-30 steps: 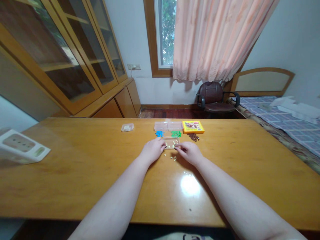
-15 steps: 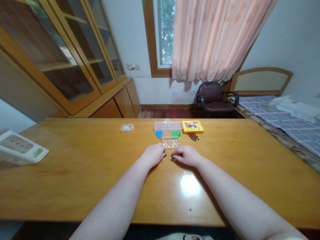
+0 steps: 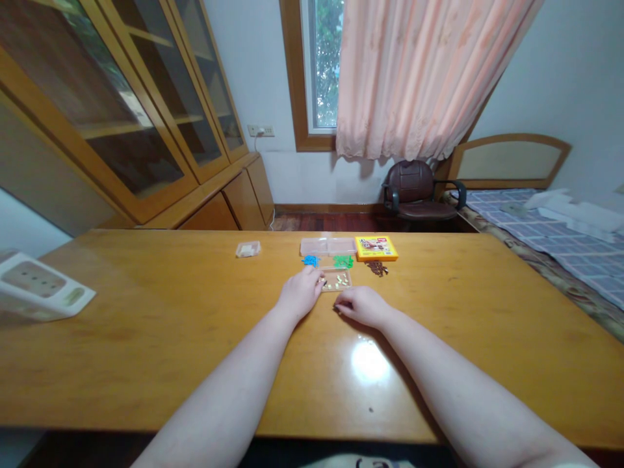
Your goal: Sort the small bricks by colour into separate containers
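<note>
My left hand (image 3: 301, 290) reaches over the left end of a shallow clear tray (image 3: 336, 289), its fingers slightly apart and covering that corner. Small pale yellow pieces (image 3: 340, 282) lie scattered in the tray. Just to the right of the tray's near edge, my right hand (image 3: 361, 305) rests on the table, fingers curled together in a pinch. Whatever is between those fingertips is too small and hidden to name. Behind the tray sit a pile of small blue pieces (image 3: 311, 260) and a pile of green pieces (image 3: 344, 261).
Brown pieces (image 3: 377, 268) lie in front of a yellow box (image 3: 376, 247). A clear divided case (image 3: 327, 246) stands at the table's far edge. Farther left are a small clear container (image 3: 248, 249) and a white plastic object (image 3: 43, 286). A chair (image 3: 414, 188) stands beyond the table (image 3: 195, 351).
My left hand has moved forward from beside the tray's near corner to over its left end. My right hand has stayed nearly in place; the small pale piece at its fingertips no longer shows.
</note>
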Demonstrator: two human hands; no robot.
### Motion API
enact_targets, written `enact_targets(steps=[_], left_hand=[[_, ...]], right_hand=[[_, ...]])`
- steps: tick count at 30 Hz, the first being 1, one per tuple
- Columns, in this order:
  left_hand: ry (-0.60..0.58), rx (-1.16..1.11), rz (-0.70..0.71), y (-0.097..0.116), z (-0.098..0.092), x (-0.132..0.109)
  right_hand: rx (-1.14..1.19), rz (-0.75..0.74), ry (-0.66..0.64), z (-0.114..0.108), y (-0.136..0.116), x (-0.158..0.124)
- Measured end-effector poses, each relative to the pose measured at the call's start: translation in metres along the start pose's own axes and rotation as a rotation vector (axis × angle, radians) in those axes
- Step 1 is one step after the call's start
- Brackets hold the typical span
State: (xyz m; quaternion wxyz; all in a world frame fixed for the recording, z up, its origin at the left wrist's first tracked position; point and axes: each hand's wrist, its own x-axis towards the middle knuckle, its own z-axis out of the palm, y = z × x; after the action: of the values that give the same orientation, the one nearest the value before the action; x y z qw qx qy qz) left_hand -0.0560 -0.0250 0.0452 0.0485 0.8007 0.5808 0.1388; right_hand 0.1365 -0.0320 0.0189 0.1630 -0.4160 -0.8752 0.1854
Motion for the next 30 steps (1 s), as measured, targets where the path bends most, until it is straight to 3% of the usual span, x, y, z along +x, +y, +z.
enact_targets(steps=[2,7,9,16,23,26,30], left_hand=[[-0.034,-0.019,0.055,0.002,0.000,-0.002],[-0.187,-0.064,0.305,0.013,0.000,-0.009],[-0.245,-0.052,0.366,0.016,0.002,-0.011],[-0.276,-0.033,0.370,0.012,0.004,-0.008],[-0.302,-0.016,0.291,0.005,0.003,-0.007],[-0.294,-0.011,0.283,0.004,0.003,-0.007],[-0.296,0.002,0.275,0.004,0.002,-0.006]], right_hand=[[0.035,0.032,0.084,0.001,0.004,0.000],[0.138,0.217,0.462,0.001,0.019,0.003],[0.164,0.255,0.502,0.001,0.024,0.004],[0.174,0.218,0.316,-0.001,0.024,0.005],[0.249,0.024,-0.076,-0.009,0.014,-0.004],[0.285,0.002,-0.135,-0.012,0.019,-0.004],[0.218,-0.048,-0.123,-0.010,0.023,-0.001]])
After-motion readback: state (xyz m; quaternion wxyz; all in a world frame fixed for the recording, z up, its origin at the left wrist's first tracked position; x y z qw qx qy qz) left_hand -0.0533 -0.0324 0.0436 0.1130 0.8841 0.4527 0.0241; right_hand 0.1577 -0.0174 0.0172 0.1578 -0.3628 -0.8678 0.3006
